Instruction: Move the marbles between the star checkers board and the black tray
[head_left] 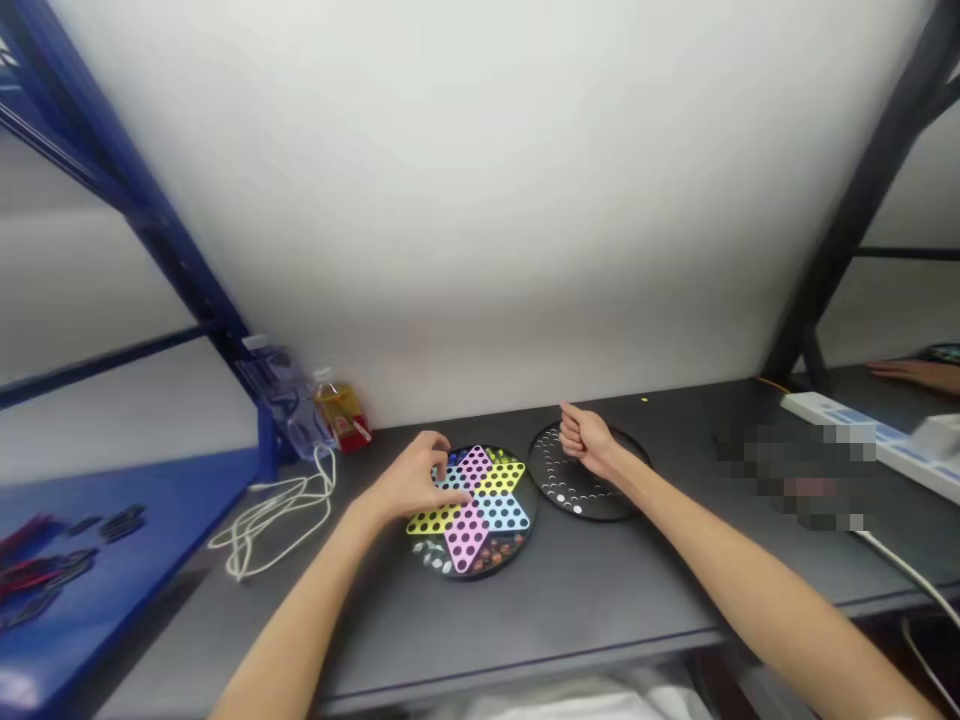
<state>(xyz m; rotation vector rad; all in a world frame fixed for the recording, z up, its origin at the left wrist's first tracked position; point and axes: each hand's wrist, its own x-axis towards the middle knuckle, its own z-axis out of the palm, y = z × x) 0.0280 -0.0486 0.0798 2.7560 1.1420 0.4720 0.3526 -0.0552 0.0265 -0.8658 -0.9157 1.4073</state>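
Observation:
A round Chinese checkers board (495, 512) with a coloured star lies on the dark table. Loose marbles sit in its rim pockets, pale ones (435, 560) and orange-brown ones (501, 553) at the front. Over the board's left side is my left hand (420, 478), thumb and fingers apart with nothing visible between them. To the right, a round black tray (547, 475) with rows of dimples holds two white pieces (568, 504) near its front edge. My right hand (589, 440) hovers above this tray with its fingers curled closed; whatever they may hold is hidden.
Bottles (341, 412) and a coiled white cable (289, 510) are at the left, beside a blue surface (150, 530). A white power strip (870, 440) lies at the right, with a blurred patch before it. Another person's hand (919, 375) shows at the far right.

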